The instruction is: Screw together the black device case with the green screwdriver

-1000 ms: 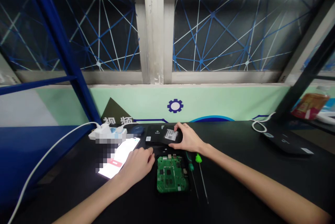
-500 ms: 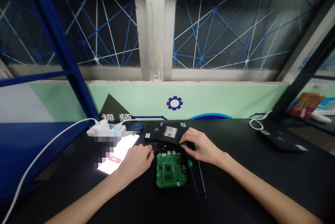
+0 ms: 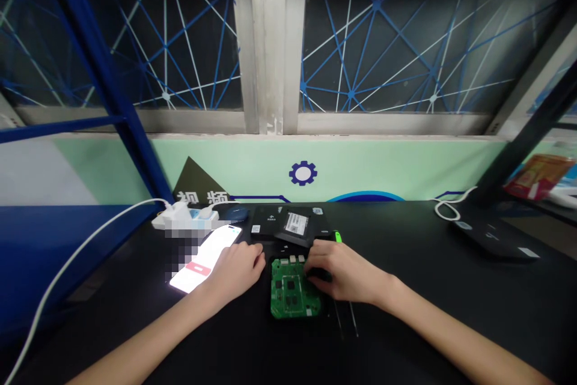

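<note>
A green circuit board (image 3: 293, 295) lies on the black table (image 3: 428, 277) in front of me. My left hand (image 3: 237, 268) rests on the table just left of the board, fingers curled, with nothing visible in them. My right hand (image 3: 345, 277) is closed over the board's right edge, gripping a screwdriver whose green handle end (image 3: 336, 235) sticks out behind the hand. The thin shafts of other screwdrivers (image 3: 354, 322) poke out from under my right wrist. Black device shells (image 3: 283, 226) with white labels lie just behind the board.
A lit phone (image 3: 205, 259) lies left of my left hand. Behind it sit a white power strip (image 3: 180, 221) with a white cable (image 3: 81, 259) and a dark blue oval object (image 3: 237, 213). A flat black device (image 3: 491, 235) and coiled white cord (image 3: 446, 208) lie far right.
My right hand left the black shell, took hold of the green-handled screwdriver and brought it to the board's right edge. My left hand stayed where it was.
</note>
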`<control>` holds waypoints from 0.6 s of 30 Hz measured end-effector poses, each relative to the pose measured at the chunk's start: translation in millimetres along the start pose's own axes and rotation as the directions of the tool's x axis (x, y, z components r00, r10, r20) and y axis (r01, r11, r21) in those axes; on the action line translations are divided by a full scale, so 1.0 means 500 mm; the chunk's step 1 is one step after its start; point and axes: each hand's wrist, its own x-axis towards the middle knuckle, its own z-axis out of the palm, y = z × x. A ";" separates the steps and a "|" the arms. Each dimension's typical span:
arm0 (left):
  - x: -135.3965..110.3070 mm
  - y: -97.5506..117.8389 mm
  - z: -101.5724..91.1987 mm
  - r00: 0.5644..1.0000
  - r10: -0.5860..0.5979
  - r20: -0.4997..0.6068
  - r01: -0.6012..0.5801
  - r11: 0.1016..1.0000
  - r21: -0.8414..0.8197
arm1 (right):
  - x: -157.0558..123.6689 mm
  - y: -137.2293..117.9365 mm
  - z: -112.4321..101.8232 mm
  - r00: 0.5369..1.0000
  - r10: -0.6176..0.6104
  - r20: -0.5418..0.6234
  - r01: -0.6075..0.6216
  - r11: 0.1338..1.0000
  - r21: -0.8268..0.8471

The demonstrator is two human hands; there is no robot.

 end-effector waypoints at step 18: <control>0.007 -0.004 -0.004 1.000 0.008 0.026 -0.008 1.000 0.001 | 0.008 -0.003 0.027 0.994 0.039 -0.098 -0.031 0.996 0.083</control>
